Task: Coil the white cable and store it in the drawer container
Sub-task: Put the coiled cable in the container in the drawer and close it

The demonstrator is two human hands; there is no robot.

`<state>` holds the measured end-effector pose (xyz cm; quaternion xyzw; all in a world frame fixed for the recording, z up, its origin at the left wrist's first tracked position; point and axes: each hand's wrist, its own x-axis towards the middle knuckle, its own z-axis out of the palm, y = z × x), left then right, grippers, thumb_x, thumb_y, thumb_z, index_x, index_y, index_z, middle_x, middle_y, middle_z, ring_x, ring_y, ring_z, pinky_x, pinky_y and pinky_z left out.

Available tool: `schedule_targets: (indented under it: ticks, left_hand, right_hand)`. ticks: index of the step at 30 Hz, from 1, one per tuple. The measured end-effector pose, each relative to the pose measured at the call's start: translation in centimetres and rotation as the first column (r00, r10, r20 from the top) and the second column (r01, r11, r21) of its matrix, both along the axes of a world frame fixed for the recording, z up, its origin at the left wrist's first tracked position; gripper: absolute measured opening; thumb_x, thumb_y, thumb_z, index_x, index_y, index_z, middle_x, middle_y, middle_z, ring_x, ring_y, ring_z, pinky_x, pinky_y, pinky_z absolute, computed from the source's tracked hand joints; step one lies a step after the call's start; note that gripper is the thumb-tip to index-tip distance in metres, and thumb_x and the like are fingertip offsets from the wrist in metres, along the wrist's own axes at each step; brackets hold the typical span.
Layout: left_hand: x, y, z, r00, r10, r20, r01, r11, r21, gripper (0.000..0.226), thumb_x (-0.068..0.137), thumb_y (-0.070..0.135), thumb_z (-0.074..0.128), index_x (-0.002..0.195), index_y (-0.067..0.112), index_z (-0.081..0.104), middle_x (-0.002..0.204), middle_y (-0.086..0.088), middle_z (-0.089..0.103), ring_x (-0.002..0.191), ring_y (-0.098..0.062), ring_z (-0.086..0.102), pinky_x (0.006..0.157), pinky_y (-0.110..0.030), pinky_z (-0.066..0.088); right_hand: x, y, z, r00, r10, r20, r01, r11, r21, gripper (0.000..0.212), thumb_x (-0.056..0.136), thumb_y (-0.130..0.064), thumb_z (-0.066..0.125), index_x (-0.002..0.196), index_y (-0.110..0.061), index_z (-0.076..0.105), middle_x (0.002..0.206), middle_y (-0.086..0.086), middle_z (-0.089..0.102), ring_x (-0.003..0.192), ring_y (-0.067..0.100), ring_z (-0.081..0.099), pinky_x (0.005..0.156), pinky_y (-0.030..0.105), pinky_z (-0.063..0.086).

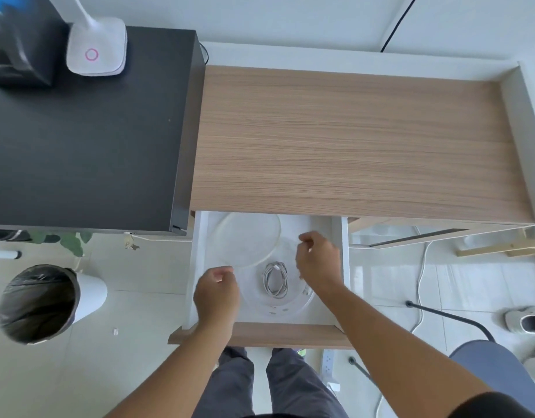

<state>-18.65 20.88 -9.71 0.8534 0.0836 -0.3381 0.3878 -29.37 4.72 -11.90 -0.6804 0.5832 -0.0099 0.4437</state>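
Observation:
The white cable (275, 279) lies coiled in a long loop inside a clear round container (293, 312) that sits in the open white drawer (290, 320). A clear round lid (248, 239) rests tilted over the container's far left side, partly under the desk edge. My left hand (216, 297) pinches the lid's near edge. My right hand (317, 260) hovers to the right of the cable, its fingers curled together by the container's far right rim. Whether they hold anything is unclear.
The drawer hangs out from under a wooden desk top (350, 140). On the left stands a black cabinet (88, 140) with a white lamp base (96, 46). A bin with a black liner (40, 303) stands on the floor at left, a grey chair (495, 369) at right.

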Motion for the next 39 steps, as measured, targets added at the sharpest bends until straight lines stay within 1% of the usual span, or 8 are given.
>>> schedule_targets:
  ticks: [4, 5, 8, 11, 13, 19, 22, 39]
  left_hand:
    - [2.4, 0.0, -2.2, 0.991, 0.07, -0.118, -0.063, 0.996, 0.067, 0.028, 0.085, 0.029, 0.05, 0.081, 0.002, 0.051, 0.074, -0.023, 0.044, 0.061, -0.032, 0.046, 0.073, -0.036, 0.02]
    - [2.9, -0.3, -2.7, 0.983, 0.081, -0.164, -0.068, 0.994, 0.085, 0.041, 0.091, 0.035, 0.052, 0.106, -0.003, 0.06, 0.121, -0.032, 0.06, 0.082, -0.039, 0.061, 0.099, -0.052, 0.037]
    - [4.0, -1.2, -4.2, 0.969, 0.092, -0.23, -0.077, 0.994, 0.074, 0.062, 0.098, 0.043, 0.052, 0.148, 0.007, 0.042, 0.145, -0.02, 0.052, 0.126, -0.04, 0.055, 0.102, -0.049, 0.048]
    - [4.0, -1.8, -4.8, 0.981, 0.095, -0.17, -0.095, 0.995, 0.009, 0.015, 0.095, 0.03, 0.059, 0.085, 0.019, 0.059, 0.093, -0.007, 0.057, 0.071, -0.022, 0.056, 0.065, -0.031, 0.045]
    - [3.7, -1.8, -5.4, 0.988, 0.099, -0.122, -0.1, 0.995, -0.001, 0.04, 0.091, 0.022, 0.062, 0.064, 0.025, 0.033, 0.071, 0.002, 0.039, 0.06, -0.019, 0.034, 0.056, -0.029, 0.03]
    - [2.4, -0.8, -3.8, 0.99, 0.107, -0.092, -0.113, 0.992, -0.063, 0.013, 0.087, 0.025, 0.07, 0.095, 0.023, 0.061, 0.099, 0.008, 0.057, 0.087, -0.016, 0.055, 0.067, -0.027, 0.041]
    - [1.0, 0.2, -3.1, 0.995, 0.073, -0.066, -0.078, 0.993, -0.089, 0.039, 0.086, 0.031, 0.073, 0.121, 0.019, 0.06, 0.116, 0.007, 0.058, 0.108, -0.014, 0.058, 0.085, -0.029, 0.043]
    - [-4.6, 1.9, -3.7, 0.999, 0.017, -0.047, -0.021, 0.996, -0.082, 0.025, 0.089, 0.019, 0.074, 0.11, 0.023, 0.061, 0.111, 0.007, 0.066, 0.098, -0.01, 0.064, 0.078, -0.019, 0.045]
  right_hand:
    - [3.4, -1.8, 0.3, 0.996, -0.077, 0.041, 0.073, 0.993, 0.091, 0.034, 0.099, -0.029, 0.046, 0.119, -0.014, 0.07, 0.081, 0.004, 0.07, 0.071, 0.026, 0.071, 0.06, 0.043, 0.065]
    - [4.2, -1.9, 0.1, 0.996, -0.074, 0.04, 0.068, 0.99, 0.124, 0.037, 0.1, -0.033, 0.046, 0.12, -0.014, 0.07, 0.08, 0.002, 0.069, 0.073, 0.024, 0.07, 0.062, 0.043, 0.065]
    - [5.7, -1.8, -1.5, 1.0, -0.022, 0.014, 0.019, 0.984, 0.176, 0.049, 0.1, -0.044, 0.045, 0.129, -0.012, 0.069, 0.097, -0.005, 0.06, 0.097, 0.022, 0.061, 0.096, 0.048, 0.057]
    - [6.0, -1.5, -2.6, 1.0, -0.007, -0.022, 0.01, 0.988, 0.155, 0.05, 0.098, -0.046, 0.051, 0.135, -0.016, 0.067, 0.12, -0.002, 0.069, 0.113, 0.021, 0.06, 0.108, 0.039, 0.047]
    - [5.8, -1.3, -2.8, 0.999, -0.02, -0.038, 0.025, 0.99, 0.142, 0.052, 0.095, -0.047, 0.056, 0.14, -0.022, 0.063, 0.135, 0.0, 0.066, 0.122, 0.022, 0.061, 0.104, 0.034, 0.047]
    - [3.8, -1.2, -1.5, 0.997, -0.069, -0.024, 0.071, 0.992, 0.099, 0.045, 0.089, -0.043, 0.065, 0.132, -0.032, 0.068, 0.118, -0.007, 0.07, 0.103, 0.018, 0.067, 0.082, 0.031, 0.049]
    - [1.3, -0.2, -0.8, 0.985, -0.159, 0.066, 0.152, 0.984, 0.097, 0.038, 0.087, -0.041, 0.072, 0.124, -0.03, 0.071, 0.114, -0.01, 0.068, 0.101, 0.015, 0.066, 0.085, 0.032, 0.051]
    - [-7.9, 5.7, -2.4, 0.948, -0.3, 0.104, 0.281, 0.946, 0.164, 0.037, 0.09, -0.016, 0.075, 0.121, -0.028, 0.059, 0.111, -0.013, 0.07, 0.107, 0.011, 0.067, 0.095, 0.031, 0.054]
